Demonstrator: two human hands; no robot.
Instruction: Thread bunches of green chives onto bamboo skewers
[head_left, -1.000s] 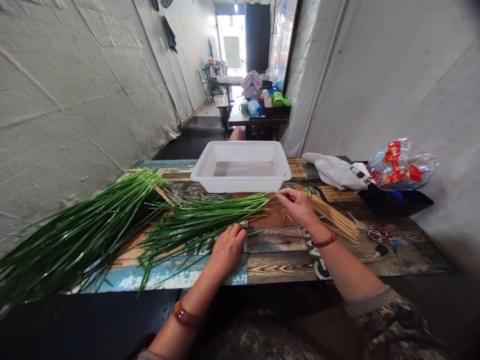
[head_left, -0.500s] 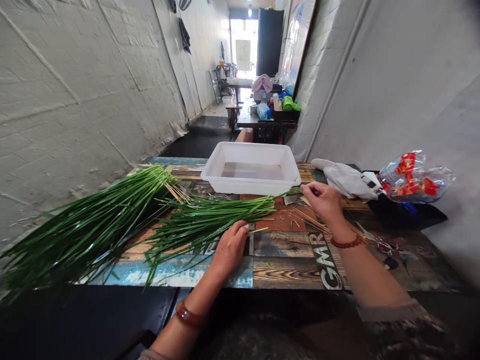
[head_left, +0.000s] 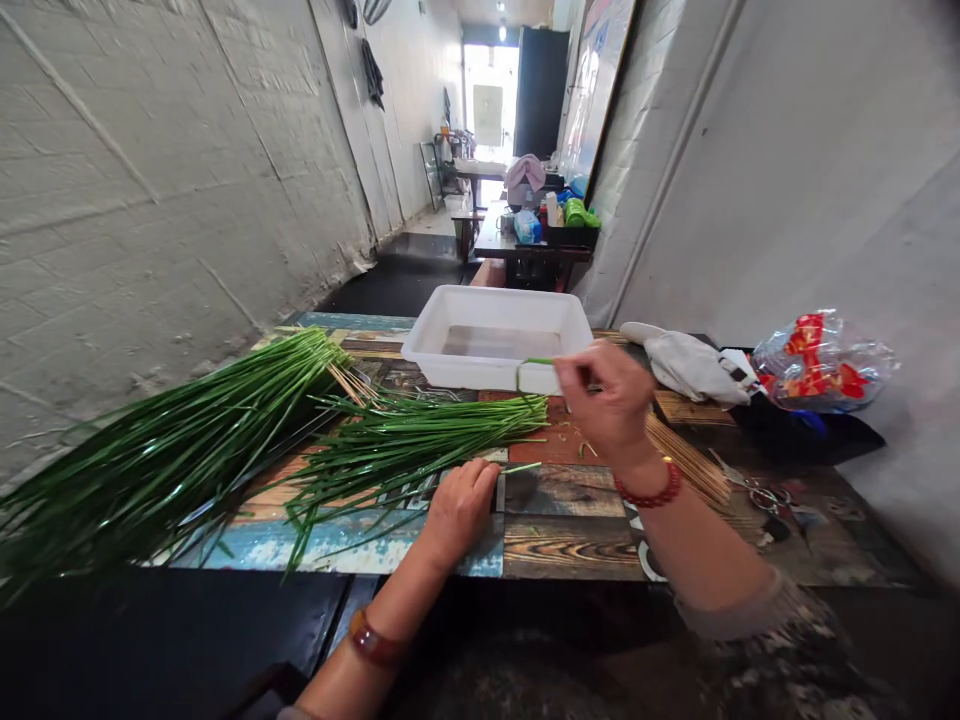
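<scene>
Table point(head_left: 570, 545) with a patchwork wood print spans the view. Along its left side sprawls a pile point(head_left: 172, 440) of long greens, leaves spilling over the near edge. Right of that lies a smaller bunch point(head_left: 420, 425), pale ends pointing right. Behind it stands a white tub point(head_left: 480, 376). At far right sits a clear bag point(head_left: 810, 360) with red print, beside a white cloth point(head_left: 679, 365). The right hand point(head_left: 609, 400) is raised near the tub's front corner, thumb and fingertips pinching a blade point(head_left: 538, 360) that bends downward. The left hand point(head_left: 461, 505) rests at the bunch's near edge, fingers together; whether they grip anything, I cannot tell. Skewers point(head_left: 694, 465) lie beyond the right wrist, then scissors point(head_left: 765, 493). One stem point(head_left: 523, 467) juts from beside the left fingertips.
</scene>
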